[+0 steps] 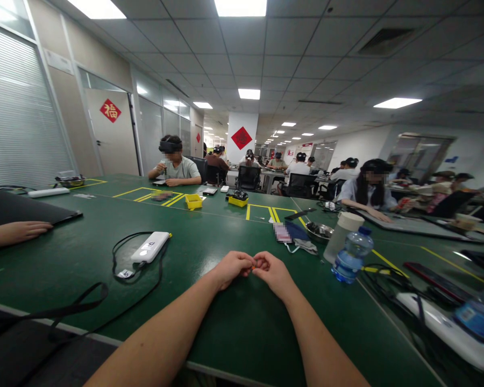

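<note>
Two bare forearms (157, 333), mine, are spanning the near edge of the green table (250, 328). At their far ends my left hand (234, 270) and right hand (271, 272) are facing each other, fingertips pinching narrowly on one small orange piece (254, 267) just above the table's middle. My fingers are hiding most of it, so its shape is escaping me. Handling something this small is calling, I am judging, for a light grip: one hand steadying, the other working, both sitting low so that a slip is costing little. Turning the piece toward me would be helping my view.

Counting around, I am finding three white slab-shaped devices: one near left (151, 247), one far left (48, 192), one near right (447, 333). Two yellow trays are sitting far off, left (193, 202) and right (237, 200). On the right, two blue-tinted bottles (351, 255) (478, 317), one white-lidded bottle (342, 236) and one metal bowl (319, 231) are standing.
</note>
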Available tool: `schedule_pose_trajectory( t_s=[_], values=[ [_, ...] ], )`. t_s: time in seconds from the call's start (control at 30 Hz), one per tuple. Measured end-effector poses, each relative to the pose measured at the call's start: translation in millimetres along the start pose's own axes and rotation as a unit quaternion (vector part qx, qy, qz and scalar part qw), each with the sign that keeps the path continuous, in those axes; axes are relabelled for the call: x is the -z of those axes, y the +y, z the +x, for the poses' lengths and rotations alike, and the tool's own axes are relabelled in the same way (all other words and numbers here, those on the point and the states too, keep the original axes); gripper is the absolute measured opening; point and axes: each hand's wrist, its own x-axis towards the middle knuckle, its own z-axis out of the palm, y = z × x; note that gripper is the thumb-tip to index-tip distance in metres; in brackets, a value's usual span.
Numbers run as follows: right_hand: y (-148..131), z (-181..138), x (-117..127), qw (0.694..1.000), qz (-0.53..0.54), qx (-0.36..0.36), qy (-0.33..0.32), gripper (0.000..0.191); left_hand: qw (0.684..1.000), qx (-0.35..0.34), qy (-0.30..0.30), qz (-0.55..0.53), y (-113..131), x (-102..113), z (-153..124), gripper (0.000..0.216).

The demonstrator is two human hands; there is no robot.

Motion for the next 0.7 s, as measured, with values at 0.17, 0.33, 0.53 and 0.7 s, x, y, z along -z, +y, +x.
schedule_pose_trajectory(
  t_s=[0.17,0.33,0.53,0.7],
  values=[
    [0,0,-2,0.998,-0.048,0.047,-0.021,0.035,0.999,-0.018,0.022,0.017,1,0,-1,0.031],
    [-7,-1,-1,0.994,-0.076,0.08,-0.009,0.028,0.997,-0.017,0.023,-0.071,10,-2,-3,0.027],
    [-11,-1,2,0.993,-0.069,0.09,0.036,0.028,0.985,0.02,0.013,-0.17,14,-4,-3,0.029],
    [-4,0,-3,0.993,-0.081,0.069,0.054,0.021,0.995,-0.008,0.002,-0.098,7,-9,-3,0.029]
  ],
)
